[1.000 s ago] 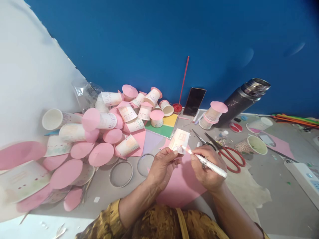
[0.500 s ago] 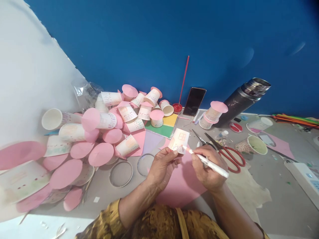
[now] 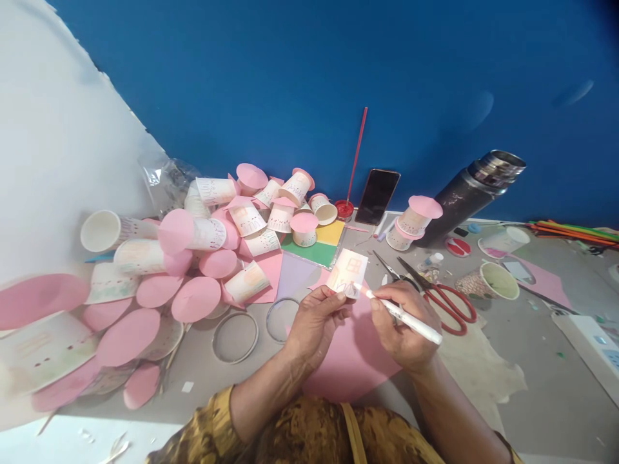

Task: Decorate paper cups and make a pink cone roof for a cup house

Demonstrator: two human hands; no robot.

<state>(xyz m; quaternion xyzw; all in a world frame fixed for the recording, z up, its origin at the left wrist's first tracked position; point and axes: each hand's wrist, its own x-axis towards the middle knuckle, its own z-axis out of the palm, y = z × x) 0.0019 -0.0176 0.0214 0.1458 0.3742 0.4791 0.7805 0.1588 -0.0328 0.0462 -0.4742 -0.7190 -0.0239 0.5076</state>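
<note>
My left hand (image 3: 316, 322) is closed around a small white paper cup (image 3: 348, 270) with a window drawn on its side, held tilted above a pink paper sheet (image 3: 351, 357). My right hand (image 3: 401, 325) grips a white pen (image 3: 406, 316), and its tip touches the lower edge of the cup. Both hands hover over the middle of the grey table (image 3: 541, 386).
A pile of paper cups with pink paper tops (image 3: 193, 258) fills the left. Two metal rings (image 3: 236, 335) lie near my left hand. Red-handled scissors (image 3: 442, 299), a black phone (image 3: 377, 196), a steel flask (image 3: 471, 190), a red pot with a stick (image 3: 345, 209) and coloured sheets (image 3: 322, 248) sit behind.
Almost nothing differs: the pen tip shifts very slightly against the cup while both hands stay in place.
</note>
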